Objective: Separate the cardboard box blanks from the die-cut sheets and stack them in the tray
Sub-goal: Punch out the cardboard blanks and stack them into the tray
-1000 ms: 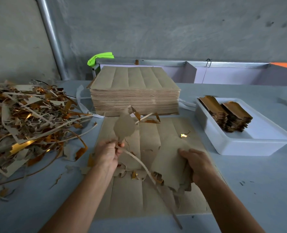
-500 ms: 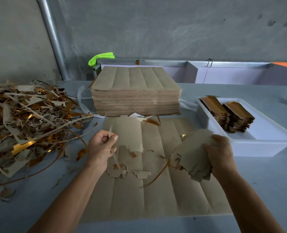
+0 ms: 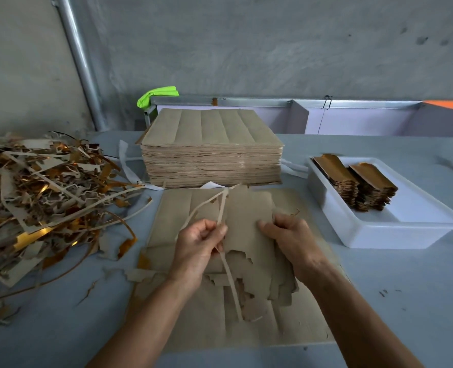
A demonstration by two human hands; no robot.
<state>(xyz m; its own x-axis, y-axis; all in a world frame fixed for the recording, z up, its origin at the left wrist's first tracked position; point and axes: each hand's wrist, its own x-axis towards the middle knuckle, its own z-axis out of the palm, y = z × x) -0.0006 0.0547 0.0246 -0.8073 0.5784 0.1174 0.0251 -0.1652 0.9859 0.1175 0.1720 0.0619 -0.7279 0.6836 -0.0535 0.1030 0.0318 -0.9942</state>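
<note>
- You work at a smooth grey-blue table (image 3: 379, 301) set against a rough grey concrete wall (image 3: 273, 43) with a metal pipe (image 3: 82, 65) running up it.
- A matte brown die-cut sheet (image 3: 172, 224) lies flat before you; behind it stands a tall square stack of sheets (image 3: 212, 144).
- Your left hand (image 3: 197, 248) pinches thin, curling waste strips (image 3: 220, 211) between thumb and curled fingers.
- Your right hand (image 3: 290, 239) grips the loose jagged-edged box blanks (image 3: 249, 221), fingers curled over their edge.
- To your right, a white plastic tray (image 3: 379, 235) holds two leaning rows of gold-faced blanks (image 3: 358, 185).
- To your left sprawls a tangled scrap pile (image 3: 39, 192), brown and shiny gold.
</note>
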